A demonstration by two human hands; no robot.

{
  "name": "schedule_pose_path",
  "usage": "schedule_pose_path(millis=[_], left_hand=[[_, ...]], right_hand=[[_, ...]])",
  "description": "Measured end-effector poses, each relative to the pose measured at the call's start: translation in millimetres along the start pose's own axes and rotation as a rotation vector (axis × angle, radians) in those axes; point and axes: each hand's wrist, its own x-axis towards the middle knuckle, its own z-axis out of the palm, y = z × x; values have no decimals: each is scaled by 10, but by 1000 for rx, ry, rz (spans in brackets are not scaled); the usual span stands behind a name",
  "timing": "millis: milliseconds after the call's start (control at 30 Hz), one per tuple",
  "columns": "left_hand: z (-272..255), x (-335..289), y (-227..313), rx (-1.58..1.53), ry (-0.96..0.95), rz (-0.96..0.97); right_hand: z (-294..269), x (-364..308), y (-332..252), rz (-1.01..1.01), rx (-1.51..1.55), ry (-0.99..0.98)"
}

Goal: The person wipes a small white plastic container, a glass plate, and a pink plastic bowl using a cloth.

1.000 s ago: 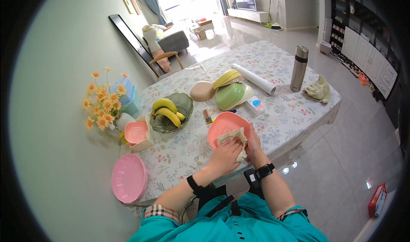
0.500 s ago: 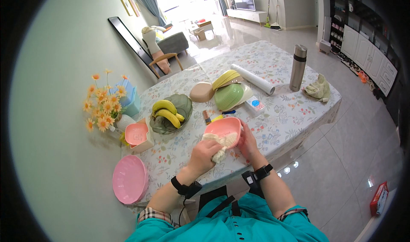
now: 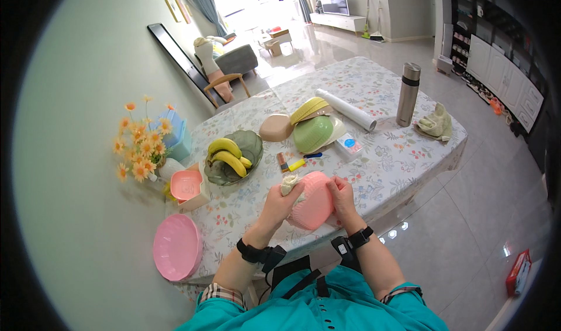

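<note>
A pink plastic bowl (image 3: 315,202) with ribbed sides is tilted above the near edge of the table, its underside facing me. My right hand (image 3: 343,201) pinches it by the right rim. On the other side my left hand (image 3: 278,204) is closed around a bunched cream cloth (image 3: 290,183), pressed to the bowl's left side; part of the cloth is hidden by my fingers. Just beyond the bowl lie a yellow marker-like item (image 3: 297,165) and a small orange-brown item (image 3: 283,161).
Bananas (image 3: 227,155) rest in a green glass dish (image 3: 252,145) to the left. Beyond are stacked green and yellow bowls (image 3: 314,133), a white roll (image 3: 346,109) and a steel flask (image 3: 408,94). A green cloth (image 3: 435,124) lies far right, a pink basin (image 3: 177,248) near left.
The bowl has been turned over from inside up to underside toward me. My left hand with the cloth has shifted from its inside to its left edge.
</note>
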Motion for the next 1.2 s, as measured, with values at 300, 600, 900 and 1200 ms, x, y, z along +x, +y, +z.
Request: schedule_pose_path(millis=[300,600,900,1200], left_hand=[[544,-301,-206,-327,408,143],[894,-457,-481,102,369,453],[198,-148,115,34,70,77],[197,-96,-56,-55,100,-14]], right_hand=[[-4,31,-4,135,330,188],[-29,44,-130,166,664,161],[68,24,-132,41,371,-8],[-75,10,-30,114,132,-33]])
